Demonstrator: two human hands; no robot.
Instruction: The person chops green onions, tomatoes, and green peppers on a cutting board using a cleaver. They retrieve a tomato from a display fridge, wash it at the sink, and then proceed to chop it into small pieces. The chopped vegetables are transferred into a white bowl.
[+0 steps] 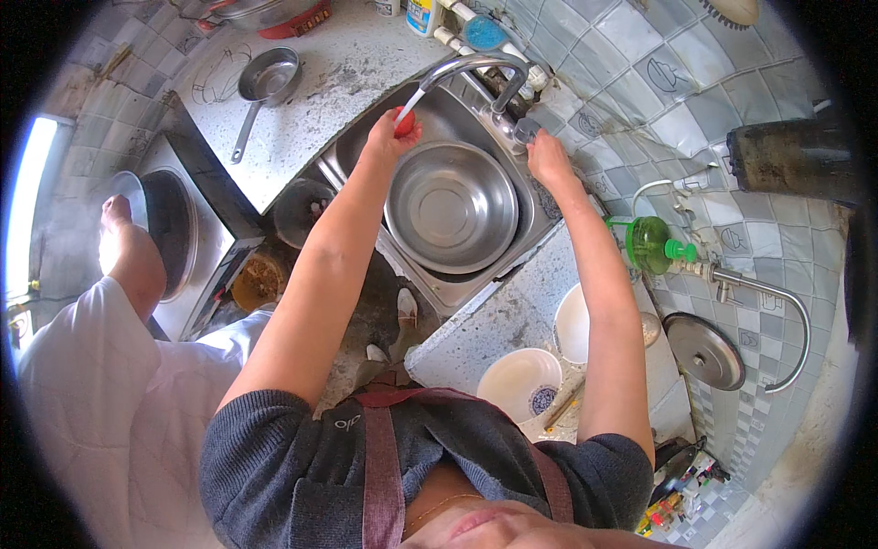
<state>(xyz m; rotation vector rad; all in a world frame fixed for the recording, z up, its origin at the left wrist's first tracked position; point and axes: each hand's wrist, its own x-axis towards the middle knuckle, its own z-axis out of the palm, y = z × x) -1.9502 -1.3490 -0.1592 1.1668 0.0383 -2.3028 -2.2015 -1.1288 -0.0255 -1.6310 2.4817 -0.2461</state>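
Water runs from the curved metal faucet [473, 62] onto a small red item [405, 122], perhaps a tomato, held in my left hand [393, 134] over the steel sink [439, 296]. My right hand [547, 156] is at the faucet's handle [527, 130], to the right of the spout; its fingers close around or against it. A wide stainless steel bowl [453, 206] sits in the sink below and between my hands. No food shows inside the bowl.
Another person [96, 357] in white stands at the left by a steaming pot [171, 226]. A small saucepan [269, 75] lies on the counter behind the sink. White bowls [511, 374] and a green pump bottle [648, 245] are at the right.
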